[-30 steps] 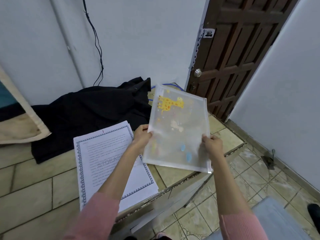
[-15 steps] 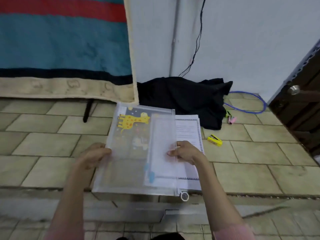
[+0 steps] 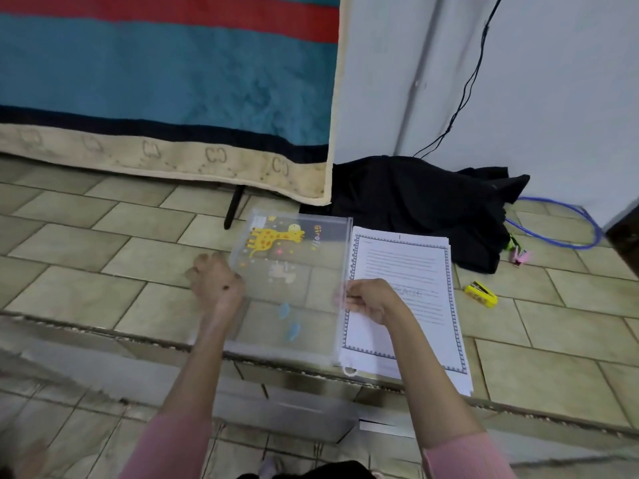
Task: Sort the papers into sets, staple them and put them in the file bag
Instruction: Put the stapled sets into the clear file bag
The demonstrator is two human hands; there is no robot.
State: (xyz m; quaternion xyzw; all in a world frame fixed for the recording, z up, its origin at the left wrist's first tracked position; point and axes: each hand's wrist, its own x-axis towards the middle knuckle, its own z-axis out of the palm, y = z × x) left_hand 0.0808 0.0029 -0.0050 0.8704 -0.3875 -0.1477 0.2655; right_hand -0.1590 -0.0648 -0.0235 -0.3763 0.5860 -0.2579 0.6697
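On the tiled ledge, left hand (image 3: 218, 286) and right hand (image 3: 368, 299) grip the clear giraffe-printed file bag (image 3: 294, 271).

The person wore a pink long-sleeved top of a finely ribbed knit. Both sleeves were pushed up, so that the left sleeve (image 3: 166, 447) ended partway along the forearm and the right sleeve (image 3: 466, 458) ended at a plain cuff edge, leaving the forearms bare down to the wrists. The left hand (image 3: 218, 283) and the right hand (image 3: 368, 299) were bare. A small dark spot marked the back of the left hand.
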